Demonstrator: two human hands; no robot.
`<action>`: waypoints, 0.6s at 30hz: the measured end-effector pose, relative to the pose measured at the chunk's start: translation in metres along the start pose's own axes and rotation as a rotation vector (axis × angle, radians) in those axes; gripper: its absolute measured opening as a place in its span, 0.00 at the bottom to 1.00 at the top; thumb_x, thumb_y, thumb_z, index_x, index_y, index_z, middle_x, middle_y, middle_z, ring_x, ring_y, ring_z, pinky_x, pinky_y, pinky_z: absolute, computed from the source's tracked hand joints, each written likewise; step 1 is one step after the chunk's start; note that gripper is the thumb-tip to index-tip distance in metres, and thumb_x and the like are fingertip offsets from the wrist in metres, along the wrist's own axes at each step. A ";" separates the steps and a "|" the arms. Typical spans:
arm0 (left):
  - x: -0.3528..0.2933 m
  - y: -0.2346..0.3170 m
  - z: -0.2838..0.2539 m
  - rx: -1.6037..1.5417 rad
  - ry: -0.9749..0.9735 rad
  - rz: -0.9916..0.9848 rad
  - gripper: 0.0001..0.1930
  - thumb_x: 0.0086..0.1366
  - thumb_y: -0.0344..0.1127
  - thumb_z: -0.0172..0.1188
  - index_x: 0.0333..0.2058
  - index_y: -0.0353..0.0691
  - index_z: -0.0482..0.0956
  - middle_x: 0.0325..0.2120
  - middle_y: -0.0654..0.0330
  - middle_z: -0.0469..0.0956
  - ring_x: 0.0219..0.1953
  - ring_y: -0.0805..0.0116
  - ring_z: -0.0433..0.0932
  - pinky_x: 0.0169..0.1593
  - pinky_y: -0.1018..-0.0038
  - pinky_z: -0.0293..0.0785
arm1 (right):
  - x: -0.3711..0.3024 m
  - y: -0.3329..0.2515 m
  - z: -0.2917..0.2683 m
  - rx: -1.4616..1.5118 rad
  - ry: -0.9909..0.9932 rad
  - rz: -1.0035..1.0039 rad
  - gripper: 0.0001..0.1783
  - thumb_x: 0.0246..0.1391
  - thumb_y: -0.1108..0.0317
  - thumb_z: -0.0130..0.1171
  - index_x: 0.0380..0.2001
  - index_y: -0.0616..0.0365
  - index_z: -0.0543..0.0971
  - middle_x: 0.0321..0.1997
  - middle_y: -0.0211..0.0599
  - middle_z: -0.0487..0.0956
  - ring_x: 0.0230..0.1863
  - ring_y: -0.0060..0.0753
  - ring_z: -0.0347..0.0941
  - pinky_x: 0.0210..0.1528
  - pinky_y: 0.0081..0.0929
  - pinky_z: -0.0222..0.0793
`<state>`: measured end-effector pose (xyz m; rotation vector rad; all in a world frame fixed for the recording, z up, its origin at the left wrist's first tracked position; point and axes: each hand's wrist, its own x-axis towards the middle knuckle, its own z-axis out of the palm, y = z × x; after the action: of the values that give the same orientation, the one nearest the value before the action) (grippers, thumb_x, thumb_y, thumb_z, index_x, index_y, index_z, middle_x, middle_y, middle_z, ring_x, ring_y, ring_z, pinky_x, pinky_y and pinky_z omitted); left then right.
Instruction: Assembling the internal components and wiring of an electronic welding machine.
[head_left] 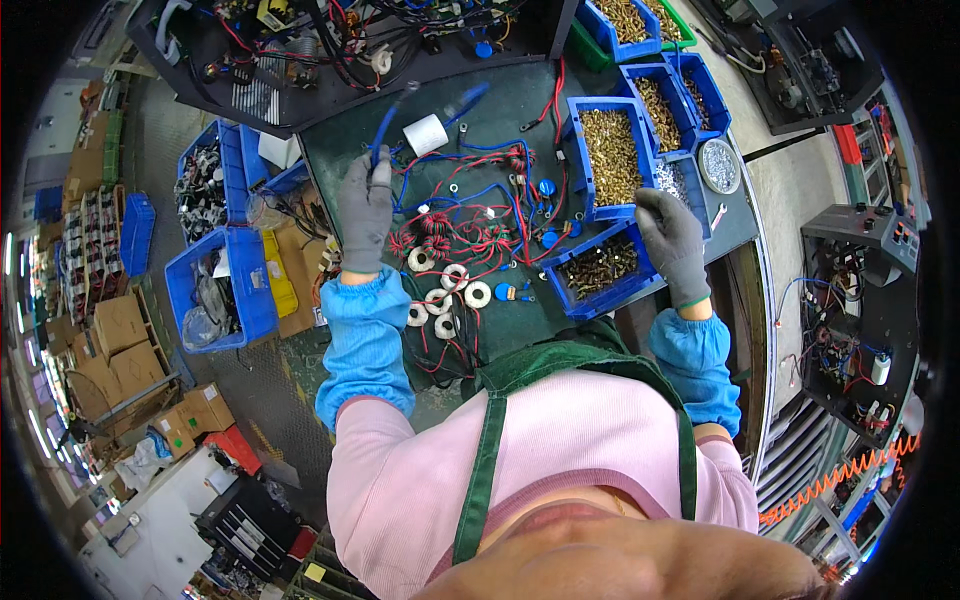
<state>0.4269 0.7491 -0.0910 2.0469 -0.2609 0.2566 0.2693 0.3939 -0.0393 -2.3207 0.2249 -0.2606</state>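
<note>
My left hand (367, 205), in a grey glove, is closed on a short blue cable (383, 128) that sticks up above its fingertips. Its upper end is smeared. Just right of it stands a white cylinder (426, 134). My right hand (670, 243), also gloved, hangs with curled fingers by a blue bin of brass screws (611, 155) and a blue bin of dark bolts (597, 271). Whatever its fingers may hold is hidden. Between the hands lie red and blue wires (468, 225), red-wound coils (432, 236) and several white rings (478, 294) on the green bench.
An open equipment chassis (330, 60) full of wiring borders the bench's far side. More blue bins (655, 112) of fasteners and a round dish (719, 166) line the right, near a wrench (718, 216). At left stand blue crates (222, 288) of parts.
</note>
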 end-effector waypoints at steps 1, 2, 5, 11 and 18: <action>0.000 -0.011 -0.001 -0.043 0.005 -0.097 0.11 0.66 0.37 0.53 0.40 0.37 0.78 0.28 0.59 0.76 0.28 0.73 0.70 0.33 0.77 0.66 | -0.003 0.000 0.001 0.000 0.000 -0.009 0.11 0.52 0.70 0.57 0.40 0.57 0.77 0.35 0.41 0.80 0.35 0.35 0.78 0.38 0.28 0.72; -0.001 -0.025 -0.003 -0.118 0.003 -0.192 0.12 0.66 0.38 0.53 0.41 0.37 0.78 0.25 0.62 0.75 0.26 0.76 0.67 0.31 0.77 0.65 | -0.006 0.000 0.001 0.008 -0.009 0.024 0.11 0.52 0.70 0.57 0.40 0.57 0.77 0.35 0.42 0.80 0.35 0.35 0.78 0.38 0.28 0.72; 0.000 -0.022 0.000 -0.068 0.021 -0.170 0.13 0.66 0.39 0.53 0.41 0.37 0.78 0.24 0.61 0.74 0.26 0.75 0.68 0.31 0.76 0.65 | -0.012 0.008 0.002 0.010 -0.014 0.041 0.11 0.52 0.70 0.57 0.40 0.58 0.77 0.35 0.42 0.80 0.35 0.34 0.78 0.38 0.27 0.72; 0.002 -0.026 0.003 0.121 0.020 -0.170 0.15 0.66 0.42 0.53 0.41 0.37 0.77 0.24 0.60 0.74 0.26 0.73 0.69 0.32 0.74 0.67 | -0.018 0.003 0.003 0.021 -0.073 0.056 0.11 0.51 0.70 0.58 0.39 0.59 0.77 0.35 0.43 0.80 0.35 0.37 0.78 0.38 0.28 0.72; 0.019 -0.052 0.003 -0.331 0.107 -0.219 0.13 0.64 0.40 0.54 0.39 0.36 0.77 0.28 0.61 0.75 0.30 0.72 0.72 0.34 0.74 0.69 | -0.019 0.004 0.005 -0.035 -0.114 0.011 0.11 0.52 0.71 0.57 0.39 0.60 0.77 0.34 0.42 0.79 0.35 0.35 0.77 0.39 0.27 0.71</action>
<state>0.4605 0.7689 -0.1302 1.7108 -0.0091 0.1732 0.2519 0.3990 -0.0474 -2.3598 0.1872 -0.1191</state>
